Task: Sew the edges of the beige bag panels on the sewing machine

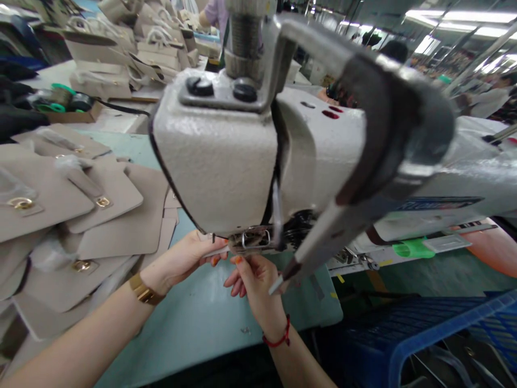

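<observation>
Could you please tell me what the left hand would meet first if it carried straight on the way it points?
The left hand would probably meet the metal parts under the sewing machine head first, though depth is unclear and it might brush the right hand instead.

We have the sewing machine [323, 140] reaching over the table [194, 328], our left hand [189, 256] and right hand [260, 283] below its head [214, 178], bag flaps [121, 234] piled left, bags [161, 53] farther behind them, and a crate [456, 320] holding pieces [480, 355] right of the table.
</observation>
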The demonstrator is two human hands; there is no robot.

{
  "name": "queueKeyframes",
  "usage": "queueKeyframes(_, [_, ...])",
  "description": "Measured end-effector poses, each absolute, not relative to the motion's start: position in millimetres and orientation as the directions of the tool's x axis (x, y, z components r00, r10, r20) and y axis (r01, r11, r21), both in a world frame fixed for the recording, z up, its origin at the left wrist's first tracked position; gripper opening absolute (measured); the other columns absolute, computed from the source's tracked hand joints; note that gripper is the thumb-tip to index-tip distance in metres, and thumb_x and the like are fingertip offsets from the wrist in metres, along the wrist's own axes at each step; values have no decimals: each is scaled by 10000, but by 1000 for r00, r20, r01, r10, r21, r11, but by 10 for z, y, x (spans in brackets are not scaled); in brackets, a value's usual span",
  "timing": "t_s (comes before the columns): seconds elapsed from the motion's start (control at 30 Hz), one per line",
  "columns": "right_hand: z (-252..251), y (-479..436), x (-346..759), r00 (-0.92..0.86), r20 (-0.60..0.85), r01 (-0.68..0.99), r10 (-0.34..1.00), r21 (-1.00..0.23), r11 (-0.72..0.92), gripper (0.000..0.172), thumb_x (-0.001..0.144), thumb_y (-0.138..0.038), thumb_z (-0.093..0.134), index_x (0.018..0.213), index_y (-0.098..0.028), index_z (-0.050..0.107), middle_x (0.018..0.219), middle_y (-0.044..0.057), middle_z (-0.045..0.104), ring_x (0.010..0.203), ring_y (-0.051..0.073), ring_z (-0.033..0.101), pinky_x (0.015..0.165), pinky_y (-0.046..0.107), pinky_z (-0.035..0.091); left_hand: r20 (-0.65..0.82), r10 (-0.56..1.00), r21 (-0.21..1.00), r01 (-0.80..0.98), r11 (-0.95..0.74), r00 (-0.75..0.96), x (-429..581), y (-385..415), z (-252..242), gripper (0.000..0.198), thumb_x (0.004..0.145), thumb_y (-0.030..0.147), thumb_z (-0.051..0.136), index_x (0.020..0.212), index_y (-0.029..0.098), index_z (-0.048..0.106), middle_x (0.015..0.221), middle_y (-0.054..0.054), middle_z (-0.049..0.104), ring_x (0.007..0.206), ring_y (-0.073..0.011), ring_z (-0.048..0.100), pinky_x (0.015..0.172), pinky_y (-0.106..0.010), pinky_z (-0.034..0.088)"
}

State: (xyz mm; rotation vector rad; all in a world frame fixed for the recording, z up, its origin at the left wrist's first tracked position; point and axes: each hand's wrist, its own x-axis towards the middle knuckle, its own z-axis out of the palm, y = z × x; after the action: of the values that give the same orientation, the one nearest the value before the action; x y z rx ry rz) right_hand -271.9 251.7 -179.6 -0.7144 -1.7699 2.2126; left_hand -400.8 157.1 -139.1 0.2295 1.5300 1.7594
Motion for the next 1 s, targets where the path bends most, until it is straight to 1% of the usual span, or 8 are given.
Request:
queueKeyframes(0.1, [-1807, 2490, -2685, -869, -249, 145, 428, -954, -262, 298, 897, -375, 508, 829, -126, 657, 551, 18, 670, 388, 63, 529, 385, 130, 350, -376, 698, 881, -468, 67, -609, -4034, 1529, -1515, 148, 609, 225, 790, 584, 132, 677, 528, -28, 631, 449, -92, 498, 430, -186, 381])
queueKeyframes(0.17, [-1812, 2470, -2663, -880, -253, 150, 402, -951, -269, 282, 892, -352, 497, 835, -126, 654, 565, 21, 675, 392, 63, 527, 383, 132, 345, -387, 699, 874, -480, 71, -602, -4038, 1504, -1591, 138, 640, 220, 775, 607, 142, 665, 542, -8, 631, 457, -75, 491, 444, -173, 374])
queueKeyframes(0.37, [-1828, 2438, -2615, -893, -276, 169, 356, -938, -302, 268, 885, -336, 492, 871, -120, 650, 575, 20, 673, 394, 61, 515, 382, 135, 335, -399, 662, 862, -505, 35, -635, -3983, 1501, -1608, 122, 624, 165, 775, 703, 139, 685, 589, -1, 658, 500, -87, 525, 444, -174, 382])
queueKeyframes(0.5, [-1834, 2452, -2590, -894, -273, 172, 354, -941, -290, 282, 883, -353, 500, 867, -115, 650, 573, 24, 672, 395, 65, 515, 380, 141, 340, -397, 625, 856, -517, -12, -673, -3899, 1514, -1575, 125, 625, 167, 785, 652, 125, 670, 565, -5, 650, 477, -79, 512, 433, -172, 377])
queueKeyframes(0.6, [-1830, 2465, -2570, -892, -282, 180, 354, -939, -293, 288, 883, -360, 501, 869, -115, 651, 570, 23, 670, 396, 64, 511, 386, 142, 342, -392, 573, 853, -517, -67, -720, -3781, 1521, -1617, 143, 647, 193, 790, 645, 122, 665, 559, -6, 647, 472, -73, 508, 442, -169, 386])
queueKeyframes(0.77, [-1837, 2484, -2538, -879, -305, 188, 366, -928, -323, 299, 881, -385, 530, 828, -115, 647, 549, 23, 655, 398, 64, 497, 399, 150, 340, -391, 439, 833, -514, -205, -809, -3484, 1593, -1711, 198, 703, 296, 774, 719, 140, 653, 614, 11, 644, 518, -71, 526, 483, -164, 423])
queueKeyframes(0.9, [-1861, 2527, -2493, -874, -303, 171, 380, -924, -342, 292, 884, -383, 547, 791, -119, 631, 555, 23, 647, 416, 70, 505, 411, 156, 347, -390, 326, 810, -489, -323, -861, -3273, 1709, -1702, 235, 704, 318, 774, 703, 148, 611, 634, 23, 625, 553, -68, 528, 526, -163, 448])
queueKeyframes(1.0, [-1896, 2582, -2437, -874, -294, 158, 386, -925, -346, 275, 890, -375, 547, 812, -124, 627, 575, 20, 648, 431, 71, 508, 423, 158, 356, -405, 312, 778, -503, -376, -860, -3134, 1810, -1684, 265, 740, 366, 734, 682, 152, 589, 601, 31, 589, 468, -66, 487, 439, -180, 407])
